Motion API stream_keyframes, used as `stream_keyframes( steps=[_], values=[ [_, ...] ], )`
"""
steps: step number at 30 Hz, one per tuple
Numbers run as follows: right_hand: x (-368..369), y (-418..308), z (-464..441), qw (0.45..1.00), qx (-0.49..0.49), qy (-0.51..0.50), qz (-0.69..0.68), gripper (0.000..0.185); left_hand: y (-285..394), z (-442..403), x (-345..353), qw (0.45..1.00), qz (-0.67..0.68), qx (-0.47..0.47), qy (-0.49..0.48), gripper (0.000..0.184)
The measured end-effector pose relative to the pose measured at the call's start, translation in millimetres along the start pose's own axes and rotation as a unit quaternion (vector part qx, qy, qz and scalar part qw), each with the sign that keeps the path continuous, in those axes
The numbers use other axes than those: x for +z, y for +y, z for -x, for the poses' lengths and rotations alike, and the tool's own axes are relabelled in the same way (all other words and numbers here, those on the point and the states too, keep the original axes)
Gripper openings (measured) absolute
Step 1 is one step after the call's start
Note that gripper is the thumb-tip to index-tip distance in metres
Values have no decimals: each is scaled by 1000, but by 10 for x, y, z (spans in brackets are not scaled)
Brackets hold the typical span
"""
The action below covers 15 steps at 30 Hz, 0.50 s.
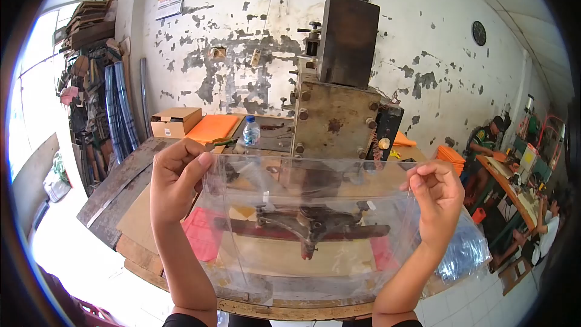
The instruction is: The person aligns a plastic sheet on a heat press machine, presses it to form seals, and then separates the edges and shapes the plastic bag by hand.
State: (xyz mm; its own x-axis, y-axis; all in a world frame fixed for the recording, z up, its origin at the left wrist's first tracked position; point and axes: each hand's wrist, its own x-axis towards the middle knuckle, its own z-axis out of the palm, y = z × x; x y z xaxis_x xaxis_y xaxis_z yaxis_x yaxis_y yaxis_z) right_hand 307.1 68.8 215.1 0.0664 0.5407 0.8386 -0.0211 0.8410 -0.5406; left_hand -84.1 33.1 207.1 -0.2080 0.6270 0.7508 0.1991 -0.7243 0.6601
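Observation:
A clear plastic sheet (315,175) is stretched upright between my two hands, above the work table. My left hand (180,181) pinches its upper left corner between thumb and fingers. At the upper right corner, my right hand (434,197) is closed on the sheet in the same way. Through the plastic show a dark metal press arm (308,227), a pale board and pink pieces (203,233) on the table. The sheet's lower edge hangs near the table's front, where its exact contact is hard to make out.
A tall metal press (336,118) stands behind the sheet. Beyond my left hand are a water bottle (251,131), an orange stack (213,128) and a cardboard box (175,122). A pile of clear plastic (463,248) lies at the right. Two people are at the far right.

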Motion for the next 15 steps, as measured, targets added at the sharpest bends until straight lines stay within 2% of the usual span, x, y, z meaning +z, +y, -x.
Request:
stream_keyframes(
  steps=[5, 7, 12, 15],
  values=[
    [25, 3, -4, 999, 31, -15, 22, 18, 26, -6, 17, 1000, -18, 9, 2, 18],
    [8, 29, -5, 996, 46, -9, 81, 20, 21, -6, -18, 999, -33, 8, 6, 18],
    [-68, 56, 4, 992, 76, -33, 93, 21, 21, -10, -117, 995, -67, -30, -74, 16],
    [-37, 40, -7, 991, 84, -36, 95, 22, 37, -15, -70, 994, -58, -36, -84, 14]
  ],
)
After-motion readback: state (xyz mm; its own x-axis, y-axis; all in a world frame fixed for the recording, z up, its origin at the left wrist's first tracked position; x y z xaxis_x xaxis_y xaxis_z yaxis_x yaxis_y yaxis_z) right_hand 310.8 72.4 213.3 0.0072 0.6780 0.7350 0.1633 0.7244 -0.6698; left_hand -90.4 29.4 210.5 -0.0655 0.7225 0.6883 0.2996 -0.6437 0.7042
